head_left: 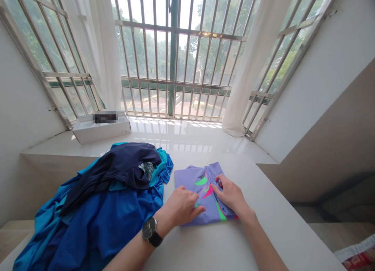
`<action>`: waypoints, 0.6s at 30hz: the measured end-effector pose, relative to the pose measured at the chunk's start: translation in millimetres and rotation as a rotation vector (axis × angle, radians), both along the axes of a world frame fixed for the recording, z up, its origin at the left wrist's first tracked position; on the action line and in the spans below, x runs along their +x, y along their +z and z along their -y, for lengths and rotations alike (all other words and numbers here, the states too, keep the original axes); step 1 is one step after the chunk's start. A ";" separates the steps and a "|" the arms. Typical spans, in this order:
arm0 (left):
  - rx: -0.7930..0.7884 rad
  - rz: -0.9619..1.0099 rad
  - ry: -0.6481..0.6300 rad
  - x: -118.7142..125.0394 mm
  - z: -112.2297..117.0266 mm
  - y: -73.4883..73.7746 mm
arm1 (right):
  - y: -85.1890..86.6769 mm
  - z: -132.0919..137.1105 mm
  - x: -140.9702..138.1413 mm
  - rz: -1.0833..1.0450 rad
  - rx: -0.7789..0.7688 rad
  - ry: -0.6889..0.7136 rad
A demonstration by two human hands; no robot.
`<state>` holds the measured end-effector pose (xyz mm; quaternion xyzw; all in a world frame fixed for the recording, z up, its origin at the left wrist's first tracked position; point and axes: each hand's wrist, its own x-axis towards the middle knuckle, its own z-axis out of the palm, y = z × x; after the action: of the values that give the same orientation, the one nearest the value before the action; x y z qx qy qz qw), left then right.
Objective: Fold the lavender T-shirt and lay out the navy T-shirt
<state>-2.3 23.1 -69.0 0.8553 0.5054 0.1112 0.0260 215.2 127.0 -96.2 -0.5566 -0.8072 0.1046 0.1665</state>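
Note:
A lavender garment (202,181) with green and pink print lies folded into a compact rectangle on the white surface, likely a shirt. Resting on its left part is my left hand (183,204), knuckles up, thumb stretched away from the loosely bent fingers. My right hand (231,193) is closed at the garment's right side, with thumb and index finger pinching its folded strip. A black-strapped watch (149,229) is on my left wrist. To the left lies a loose heap of clothes: a dark navy piece (123,165) on top of bright blue fabric (117,220).
An open white box (102,132) stands on the window ledge at the back left. Behind it are barred windows (172,56) and sheer white curtains (249,68). The white counter (281,224) has an edge on the right, with a red and white package (359,257) below it.

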 end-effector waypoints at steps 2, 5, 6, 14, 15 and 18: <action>-0.012 0.025 -0.093 7.6 4.4 -1.3 | -1.6 -0.2 -1.6 0.011 0.055 0.067; -0.023 0.093 -0.252 15.9 10.4 -2.4 | -7.1 -0.2 -5.9 0.009 0.127 0.218; -0.026 0.114 -0.292 17.0 11.4 -2.3 | -9.7 -0.5 -7.2 -0.003 0.137 0.271; 0.042 0.140 -0.096 -6.3 -2.4 -17.5 | -24.3 -8.4 -5.4 -0.106 0.190 0.403; 0.044 0.128 -0.055 -9.1 -4.0 -22.4 | -24.2 -8.9 -4.7 -0.098 0.190 0.384; 0.015 0.116 0.000 -9.9 -4.6 -35.5 | -23.4 -9.2 -5.0 -0.035 0.202 0.284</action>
<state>-12.2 27.8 -104.5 0.8475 0.5023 0.1645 0.0491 210.2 136.3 -119.6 -0.4155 -0.8811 0.0549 0.2190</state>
